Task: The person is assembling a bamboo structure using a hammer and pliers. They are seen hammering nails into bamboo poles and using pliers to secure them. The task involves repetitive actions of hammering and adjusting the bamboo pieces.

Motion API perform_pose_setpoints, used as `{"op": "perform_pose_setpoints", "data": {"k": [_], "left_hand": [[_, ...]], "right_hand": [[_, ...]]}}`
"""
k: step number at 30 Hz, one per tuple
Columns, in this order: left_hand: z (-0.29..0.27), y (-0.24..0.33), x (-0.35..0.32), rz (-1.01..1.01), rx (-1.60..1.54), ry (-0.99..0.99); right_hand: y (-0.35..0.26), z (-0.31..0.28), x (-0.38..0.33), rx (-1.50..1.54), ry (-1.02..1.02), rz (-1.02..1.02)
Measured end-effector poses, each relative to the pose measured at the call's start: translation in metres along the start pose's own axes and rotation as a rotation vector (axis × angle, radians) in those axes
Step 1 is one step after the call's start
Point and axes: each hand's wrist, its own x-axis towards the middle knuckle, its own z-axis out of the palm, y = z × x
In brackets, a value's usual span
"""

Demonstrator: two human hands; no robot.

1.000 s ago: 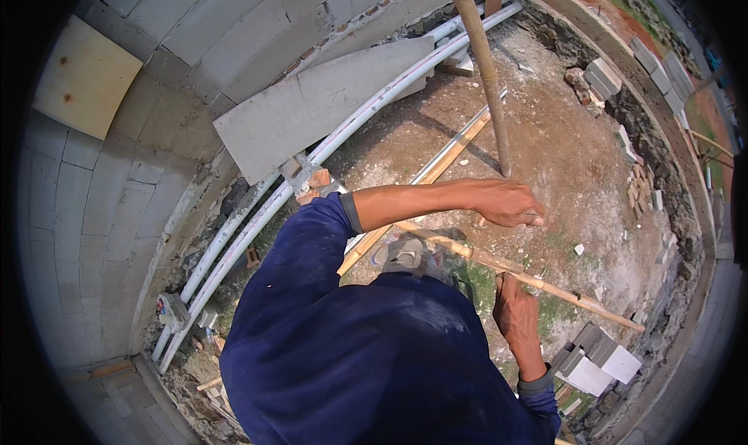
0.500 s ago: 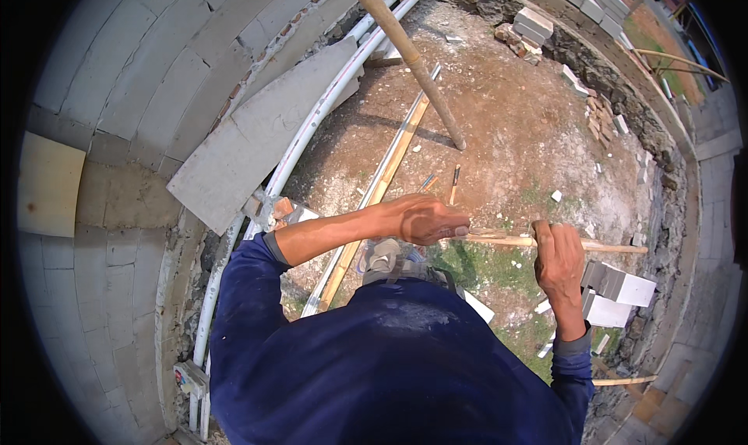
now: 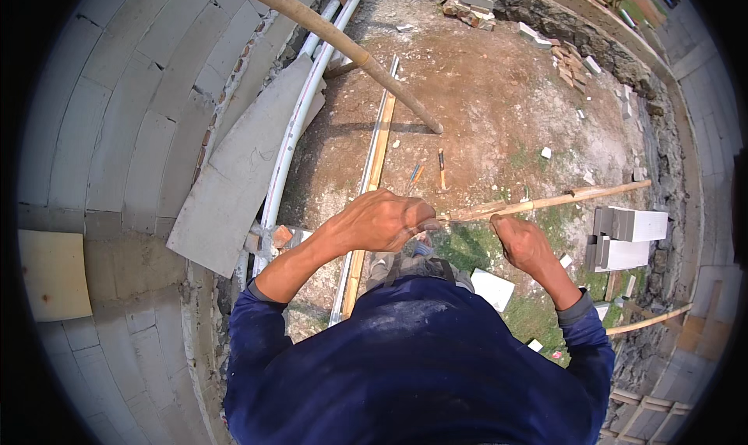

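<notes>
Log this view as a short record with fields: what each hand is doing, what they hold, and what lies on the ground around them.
left hand: closed around the near end of the long thin wooden stick
right hand: closed on the same stick, further along
stick: roughly level, pointing right
ground: bare brown earth, patchy grass
left side: grey block wall, white plastic pipes
right side: stacked white blocks

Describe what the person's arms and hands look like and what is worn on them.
Both hands, the left hand and the right hand, are bare, with no gloves. The sleeves are dark blue, pushed up the forearms, and a grey cuff shows at the right wrist. No watch or rings are visible.
</notes>
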Motion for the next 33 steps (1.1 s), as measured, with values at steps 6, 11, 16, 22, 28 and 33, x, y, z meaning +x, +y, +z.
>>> {"op": "perform_pose_setpoints", "data": {"k": [6, 11, 16, 22, 28, 33], "left_hand": [[0.038, -0.001, -0.007, -0.298, -0.142, -0.251], [0.057, -0.021, 0.003, -0.233, -0.492, -0.108], [0.070, -0.031, -0.029, -0.743, -1.502, -0.350], [0.065, -0.013, -0.005, -0.783, -1.370, -0.472], [0.114, -0.051, -0.036, -0.086, -0.103, -0.084], [0.084, -0.029, -0.012, -0.224, 0.327, -0.264]], "right_hand": [[-0.031, 0.014, 0.010, -0.139, -0.051, 0.145], [-0.043, 0.021, 0.015, 0.236, 0.012, 0.123], [-0.021, 0.041, -0.006, 0.009, 0.174, 0.056], [0.010, 0.043, -0.017, -0.034, 0.238, 0.132], [0.043, 0.042, -0.020, 0.164, 0.151, 0.052], [0.058, 0.055, -0.033, 0.500, 0.004, 0.437]]}}
